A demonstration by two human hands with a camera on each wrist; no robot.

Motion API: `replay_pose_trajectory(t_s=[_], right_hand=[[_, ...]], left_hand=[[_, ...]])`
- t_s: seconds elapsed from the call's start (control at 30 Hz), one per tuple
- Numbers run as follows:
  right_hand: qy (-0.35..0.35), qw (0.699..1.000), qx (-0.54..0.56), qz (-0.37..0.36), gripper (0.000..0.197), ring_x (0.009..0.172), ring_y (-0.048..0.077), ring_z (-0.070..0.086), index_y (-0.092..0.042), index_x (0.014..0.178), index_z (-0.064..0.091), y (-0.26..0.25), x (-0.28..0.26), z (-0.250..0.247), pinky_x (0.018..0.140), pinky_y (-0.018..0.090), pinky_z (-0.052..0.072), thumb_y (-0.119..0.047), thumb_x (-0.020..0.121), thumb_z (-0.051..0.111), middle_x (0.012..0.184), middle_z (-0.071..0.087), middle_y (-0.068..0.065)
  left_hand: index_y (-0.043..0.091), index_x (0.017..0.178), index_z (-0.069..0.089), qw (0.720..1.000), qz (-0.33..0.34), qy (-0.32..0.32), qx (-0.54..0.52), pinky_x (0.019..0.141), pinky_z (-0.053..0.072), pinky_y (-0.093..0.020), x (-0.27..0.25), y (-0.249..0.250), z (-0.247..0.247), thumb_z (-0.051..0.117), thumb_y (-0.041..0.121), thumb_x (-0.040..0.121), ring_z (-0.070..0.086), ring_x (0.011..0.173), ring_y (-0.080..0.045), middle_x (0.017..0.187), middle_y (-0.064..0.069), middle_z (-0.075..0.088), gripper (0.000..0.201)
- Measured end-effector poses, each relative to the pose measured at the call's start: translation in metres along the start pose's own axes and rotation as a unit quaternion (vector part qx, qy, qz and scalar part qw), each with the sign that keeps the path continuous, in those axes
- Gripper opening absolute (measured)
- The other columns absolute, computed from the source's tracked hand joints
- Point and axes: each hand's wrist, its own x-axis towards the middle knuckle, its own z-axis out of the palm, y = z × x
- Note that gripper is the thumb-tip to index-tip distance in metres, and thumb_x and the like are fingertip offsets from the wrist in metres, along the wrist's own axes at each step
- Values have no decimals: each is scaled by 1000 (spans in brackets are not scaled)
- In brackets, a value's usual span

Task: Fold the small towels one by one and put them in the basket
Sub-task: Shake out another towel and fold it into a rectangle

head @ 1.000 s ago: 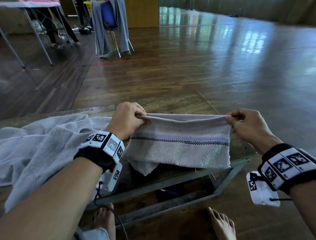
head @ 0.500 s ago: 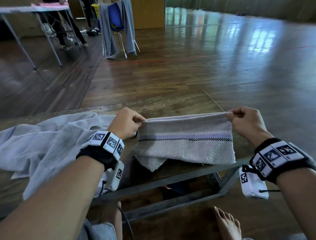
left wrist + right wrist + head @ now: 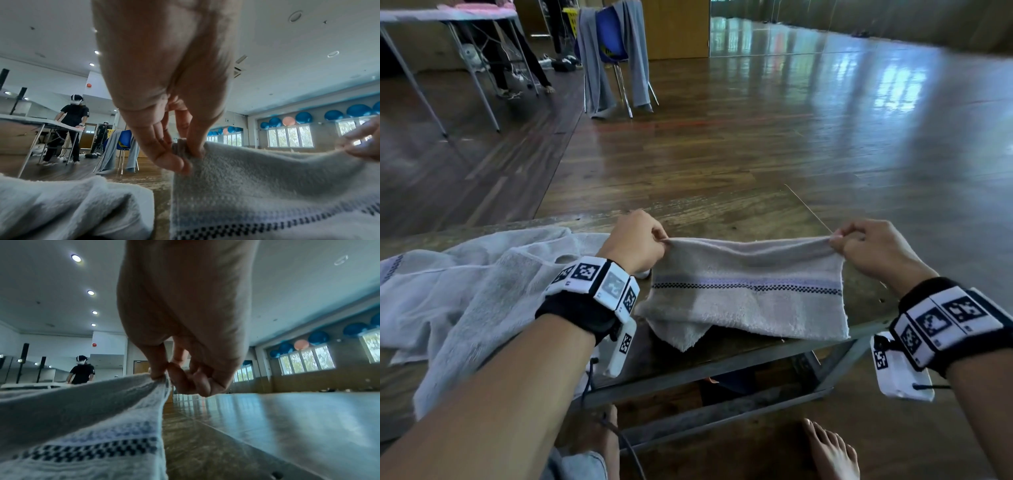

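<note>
A small beige towel (image 3: pixel 750 301) with a lilac and black checked stripe hangs doubled between both hands above the wooden table (image 3: pixel 722 219). My left hand (image 3: pixel 635 243) pinches its upper left corner (image 3: pixel 185 149) between thumb and fingers. My right hand (image 3: pixel 866 246) pinches the upper right corner (image 3: pixel 160 378) the same way. The towel's lower edge rests on the table near its front rim, with one loose corner poking out at the lower left. No basket is in view.
A heap of pale grey towels (image 3: pixel 465 291) lies on the table to the left of my left arm. The table's metal frame (image 3: pixel 722 370) runs below, with bare feet (image 3: pixel 828 452) under it. Far off stand a draped blue chair (image 3: pixel 613 51) and another table (image 3: pixel 441 17).
Both hands have lifted the towel's top edge slightly and pulled it taut. The grips on both corners are the same.
</note>
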Motion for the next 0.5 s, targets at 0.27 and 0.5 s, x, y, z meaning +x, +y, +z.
replay_pose_trajectory(t_s=[0.27,0.5], right_hand=[[146,925,333,-111,21,88,23,75,-38,80,66,-48,9,-17,81,46,62,-23,95,67,86,74,-3],[116,778,557,-266,8,110,15,68,-21,103,51,-59,-7,-38,101,38,52,-14,102,55,102,77,-5]], left_hand=[[10,94,73,940,66,286,-172,77,56,-30,13,45,-27,63,10,90,67,82,-17,88,-2,71,11],[2,108,67,827,286,378,-303,88,58,-33,6,54,-54,65,4,93,70,103,-15,110,-6,71,16]])
